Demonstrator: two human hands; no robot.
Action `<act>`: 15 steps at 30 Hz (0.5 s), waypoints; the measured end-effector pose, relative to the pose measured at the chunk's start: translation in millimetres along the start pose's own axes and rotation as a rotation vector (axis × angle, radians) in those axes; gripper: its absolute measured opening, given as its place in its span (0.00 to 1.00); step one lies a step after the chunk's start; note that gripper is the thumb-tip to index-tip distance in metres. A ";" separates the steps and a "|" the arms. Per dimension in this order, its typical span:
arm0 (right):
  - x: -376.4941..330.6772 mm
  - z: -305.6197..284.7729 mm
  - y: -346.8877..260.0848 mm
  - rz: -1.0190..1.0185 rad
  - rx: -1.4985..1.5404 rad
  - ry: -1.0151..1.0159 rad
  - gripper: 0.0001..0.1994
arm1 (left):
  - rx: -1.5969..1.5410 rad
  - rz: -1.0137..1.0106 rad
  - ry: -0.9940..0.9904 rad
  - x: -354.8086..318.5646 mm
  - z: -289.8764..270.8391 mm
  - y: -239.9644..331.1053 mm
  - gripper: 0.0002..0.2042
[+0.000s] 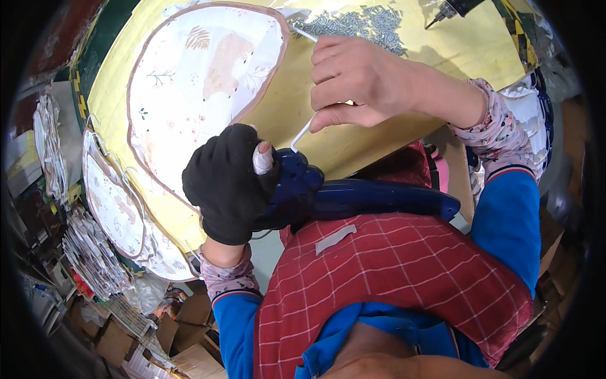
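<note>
My right hand (363, 82) is closed around a bent white rod (303, 134). The rod's lower end touches the knobbed end of a dark blue plastic part (385, 197), and its upper end runs to the edge of an oval fabric panel (183, 82). Brown trim edges this white panel, which has leaf and animal prints. In a black glove with a white-wrapped thumb tip, my left hand (230, 180) grips the blue part's knobbed end. Its long arm stretches right, along the front of my red checked apron. The fingers of my left hand are mostly hidden under the glove.
A heap of small screws (353, 25) lies on the yellow tabletop (353, 148) at the far side. The tip of a black power screwdriver (447, 11) points in from the top right. More printed panels (113, 202) hang at the left edge, beside stacked flat pieces (91, 252).
</note>
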State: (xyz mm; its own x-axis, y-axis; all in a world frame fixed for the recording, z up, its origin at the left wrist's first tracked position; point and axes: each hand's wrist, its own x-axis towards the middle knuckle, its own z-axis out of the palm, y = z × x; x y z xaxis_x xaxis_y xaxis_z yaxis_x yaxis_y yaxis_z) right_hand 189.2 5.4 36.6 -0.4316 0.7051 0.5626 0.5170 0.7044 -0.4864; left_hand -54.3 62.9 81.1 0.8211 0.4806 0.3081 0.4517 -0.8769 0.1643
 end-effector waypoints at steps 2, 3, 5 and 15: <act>0.1 0.7 -0.4 -0.014 -0.025 0.015 0.16 | 0.019 -0.001 -0.006 -0.9 0.5 1.0 0.17; -0.6 1.6 -0.8 -0.018 -0.038 0.016 0.16 | 0.030 -0.002 -0.007 -1.4 1.3 1.8 0.17; -2.9 8.3 -3.8 0.009 -0.126 0.010 0.16 | 0.044 -0.049 -0.086 -4.5 5.5 -2.5 0.13; -28.2 26.3 7.7 0.039 -0.405 0.046 0.08 | 0.005 0.075 -0.123 33.5 54.1 -15.9 0.15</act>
State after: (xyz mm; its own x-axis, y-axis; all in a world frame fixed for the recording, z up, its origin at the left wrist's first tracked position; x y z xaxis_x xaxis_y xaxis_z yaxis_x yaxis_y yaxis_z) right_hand 185.9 -6.9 -0.6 -0.3774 0.7197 0.5828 0.7855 0.5821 -0.2102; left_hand -15.1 93.2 38.1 0.8890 0.4108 0.2025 0.3887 -0.9106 0.1407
